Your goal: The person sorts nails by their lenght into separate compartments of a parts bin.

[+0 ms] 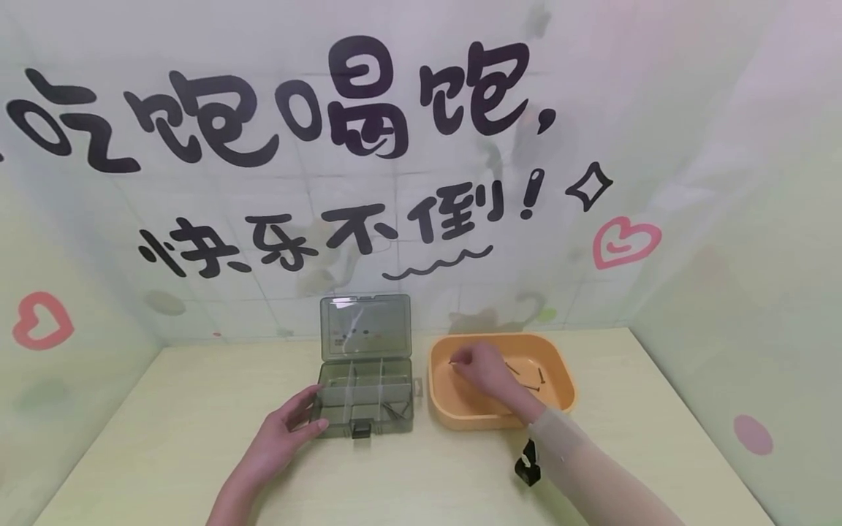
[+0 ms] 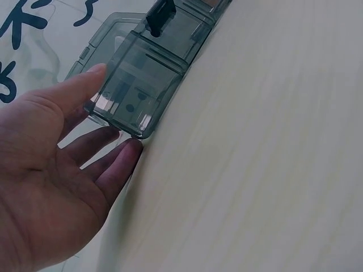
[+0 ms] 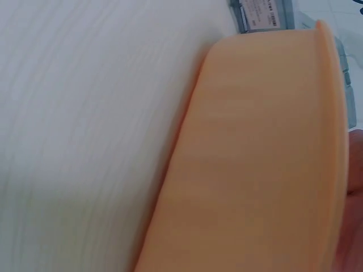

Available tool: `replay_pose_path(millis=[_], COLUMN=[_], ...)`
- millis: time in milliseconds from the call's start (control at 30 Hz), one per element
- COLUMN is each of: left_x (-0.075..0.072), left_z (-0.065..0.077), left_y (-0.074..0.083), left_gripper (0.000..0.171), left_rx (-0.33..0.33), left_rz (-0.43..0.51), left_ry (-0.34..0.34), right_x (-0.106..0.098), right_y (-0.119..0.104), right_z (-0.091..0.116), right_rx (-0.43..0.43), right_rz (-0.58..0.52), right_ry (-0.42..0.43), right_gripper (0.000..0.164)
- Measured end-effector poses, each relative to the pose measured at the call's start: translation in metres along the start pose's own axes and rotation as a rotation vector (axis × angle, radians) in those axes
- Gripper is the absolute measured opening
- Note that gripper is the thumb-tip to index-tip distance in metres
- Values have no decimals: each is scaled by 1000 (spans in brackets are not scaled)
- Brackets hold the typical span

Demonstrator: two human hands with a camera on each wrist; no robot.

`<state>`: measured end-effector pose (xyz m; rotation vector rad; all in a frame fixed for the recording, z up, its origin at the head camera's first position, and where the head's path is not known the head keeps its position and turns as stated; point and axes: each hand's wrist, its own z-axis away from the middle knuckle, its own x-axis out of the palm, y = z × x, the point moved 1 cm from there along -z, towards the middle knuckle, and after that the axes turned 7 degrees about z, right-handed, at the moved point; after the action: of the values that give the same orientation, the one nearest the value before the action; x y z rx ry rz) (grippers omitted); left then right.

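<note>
A grey see-through compartment box (image 1: 350,394) stands on the table with its lid (image 1: 365,326) raised. My left hand (image 1: 279,438) holds the box by its left end, thumb at the front corner and fingertips against the side, as the left wrist view shows. Some screws (image 1: 397,411) lie in its front right compartment. To the right sits an orange tray (image 1: 564,365). Over the left part of this tray, my right hand (image 1: 485,372) pinches a small dark screw (image 1: 452,361), mostly hidden by the fingers. Several loose screws (image 1: 541,375) lie on the tray's floor.
The pale wooden table (image 1: 164,438) meets a printed wall sheet (image 1: 421,292) just behind the box and tray. Sheets also rise at the left and right sides. A black clip-like piece (image 1: 528,467) hangs by the right wrist, in front of the tray.
</note>
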<state>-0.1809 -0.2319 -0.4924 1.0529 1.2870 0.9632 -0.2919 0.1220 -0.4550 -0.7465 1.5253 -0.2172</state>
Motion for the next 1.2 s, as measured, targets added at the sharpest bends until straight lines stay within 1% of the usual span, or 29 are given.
replay_pose_path(millis=[200,367,567,733,800,1033,1200], left_x=[1,0,-1,1,1,0,0], left_z=[1,2,2,1,1,2,2], left_y=[1,2,0,-2,-2,-1,-2], left_gripper=[69,69,69,69,69,69,69], left_rx=[2,0,-7,-5,-8,-10,3], left_rz=[3,-4,10,20,20,22,25], left_ry=[6,5,3,6,7,4,4], right_x=[-8,-10,-7,-1,3,17,30], right_y=[-14,-28,-43,-53,-57,-82,-98], right_z=[5,7,6,4,4,5,6], right_rx=[-20,-72,-130,-151,-156,-187,-188], right_rz=[-83,-106,-120,-132,-151,-225,-187], right_ry=[-4,-1,15,6,-11,-63,-89], right_gripper=[8,10,9,10,11,14,12])
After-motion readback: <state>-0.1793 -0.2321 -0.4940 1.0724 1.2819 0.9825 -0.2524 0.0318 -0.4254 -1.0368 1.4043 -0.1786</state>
